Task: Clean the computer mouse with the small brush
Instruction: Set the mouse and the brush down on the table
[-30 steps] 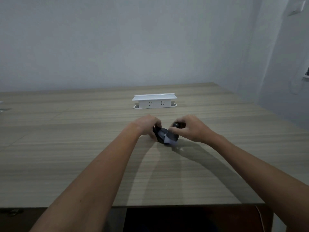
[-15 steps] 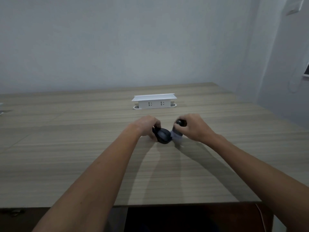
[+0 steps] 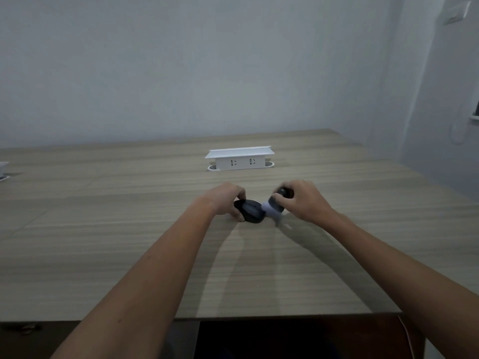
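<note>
Two hands are seen, the left hand (image 3: 225, 199) and the right hand (image 3: 303, 202). One mouse (image 3: 251, 215), one brush (image 3: 275, 206), one socket box (image 3: 239, 158) and one table (image 3: 103, 216) are counted.

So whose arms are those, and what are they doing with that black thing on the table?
Those arms belong to a person wearing a camera on their head, so you see what they see, looking down at their own hands. There is just this one view. The left hand holds a black computer mouse steady on the wooden table. The right hand grips a small brush with a dark handle and pale bristles, which are blurry and sit right by the mouse's edge. Farther back stands a white power socket box. The person is brushing the mouse clean.
</note>
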Action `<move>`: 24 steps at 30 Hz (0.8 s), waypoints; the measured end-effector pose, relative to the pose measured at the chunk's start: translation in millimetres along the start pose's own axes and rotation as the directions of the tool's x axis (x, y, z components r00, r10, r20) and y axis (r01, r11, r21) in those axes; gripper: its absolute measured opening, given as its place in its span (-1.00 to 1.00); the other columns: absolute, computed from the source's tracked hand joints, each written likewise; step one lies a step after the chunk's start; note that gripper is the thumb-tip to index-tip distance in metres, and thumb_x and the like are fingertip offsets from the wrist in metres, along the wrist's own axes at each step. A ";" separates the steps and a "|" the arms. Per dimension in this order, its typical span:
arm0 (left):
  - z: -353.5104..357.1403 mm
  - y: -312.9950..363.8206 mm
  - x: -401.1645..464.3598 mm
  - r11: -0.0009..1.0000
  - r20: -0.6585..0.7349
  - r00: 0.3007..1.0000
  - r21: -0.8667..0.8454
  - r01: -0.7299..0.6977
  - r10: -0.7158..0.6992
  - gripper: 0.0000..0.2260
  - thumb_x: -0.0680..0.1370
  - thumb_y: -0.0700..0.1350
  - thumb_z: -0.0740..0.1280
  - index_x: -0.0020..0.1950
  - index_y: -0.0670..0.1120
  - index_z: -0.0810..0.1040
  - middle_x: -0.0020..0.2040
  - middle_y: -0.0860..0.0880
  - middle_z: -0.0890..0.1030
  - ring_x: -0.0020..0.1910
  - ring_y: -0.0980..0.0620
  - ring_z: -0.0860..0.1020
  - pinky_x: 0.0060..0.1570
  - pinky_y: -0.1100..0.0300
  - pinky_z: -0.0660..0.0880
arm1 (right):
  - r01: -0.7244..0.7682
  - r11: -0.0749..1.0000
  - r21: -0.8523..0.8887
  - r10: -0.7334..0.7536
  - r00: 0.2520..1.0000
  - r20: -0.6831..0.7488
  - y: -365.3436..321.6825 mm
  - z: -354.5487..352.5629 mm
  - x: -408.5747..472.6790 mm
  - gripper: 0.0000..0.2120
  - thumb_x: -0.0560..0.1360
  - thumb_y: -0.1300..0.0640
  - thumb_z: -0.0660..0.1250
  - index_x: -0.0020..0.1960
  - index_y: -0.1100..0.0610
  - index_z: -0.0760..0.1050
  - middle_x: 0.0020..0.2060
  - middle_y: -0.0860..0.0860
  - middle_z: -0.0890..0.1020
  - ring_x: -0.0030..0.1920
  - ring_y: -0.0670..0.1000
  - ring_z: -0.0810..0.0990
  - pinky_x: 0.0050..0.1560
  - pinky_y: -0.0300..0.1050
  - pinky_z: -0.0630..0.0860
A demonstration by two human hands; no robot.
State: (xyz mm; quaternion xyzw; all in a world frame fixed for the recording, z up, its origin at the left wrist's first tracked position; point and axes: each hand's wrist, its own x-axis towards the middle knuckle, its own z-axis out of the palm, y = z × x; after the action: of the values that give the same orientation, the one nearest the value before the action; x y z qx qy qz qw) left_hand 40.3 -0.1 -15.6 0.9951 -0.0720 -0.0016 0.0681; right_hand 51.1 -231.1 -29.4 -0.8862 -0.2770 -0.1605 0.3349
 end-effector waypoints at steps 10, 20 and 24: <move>14.7 -18.8 -14.0 0.979 -0.104 0.988 -0.183 0.092 -0.113 -0.55 0.41 0.14 0.51 0.17 -0.07 0.53 0.11 -0.03 0.58 0.07 -0.05 0.53 0.06 0.04 0.50 | -0.037 0.997 -0.074 0.033 0.998 -0.057 36.7 -0.8 -1.1 -0.79 0.51 0.11 0.35 0.07 0.03 0.72 -0.18 0.04 0.73 -0.21 0.02 0.63 -0.13 -0.08 0.58; 30.4 -20.5 -14.4 0.975 -0.212 0.964 -0.188 0.120 -0.160 -0.47 0.41 0.29 0.40 0.19 -0.07 0.55 0.11 -0.01 0.50 0.04 -0.04 0.54 0.10 0.02 0.51 | 0.051 0.988 -0.147 -0.049 0.999 0.020 46.3 21.3 -17.4 -0.65 0.52 0.08 0.40 0.29 -0.08 0.63 -0.17 0.06 0.53 -0.21 0.01 0.47 -0.15 -0.06 0.49; 32.4 -24.2 -17.5 0.956 -0.202 0.963 -0.266 0.120 -0.177 -0.38 0.39 0.42 0.29 0.23 -0.01 0.55 0.12 0.02 0.47 0.03 0.02 0.56 0.15 0.03 0.51 | 0.080 0.982 -0.173 -0.067 0.995 0.080 54.7 19.7 -12.8 -0.64 0.54 0.02 0.40 0.33 -0.06 0.60 -0.17 0.02 0.50 -0.18 -0.02 0.45 -0.12 -0.13 0.39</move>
State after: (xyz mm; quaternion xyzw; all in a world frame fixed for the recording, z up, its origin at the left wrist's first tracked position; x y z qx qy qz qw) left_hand 26.0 21.7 -51.1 0.9748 0.0122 0.0961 0.2012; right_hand 75.5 -256.6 -77.3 -0.9068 -0.3064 -0.1637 0.2388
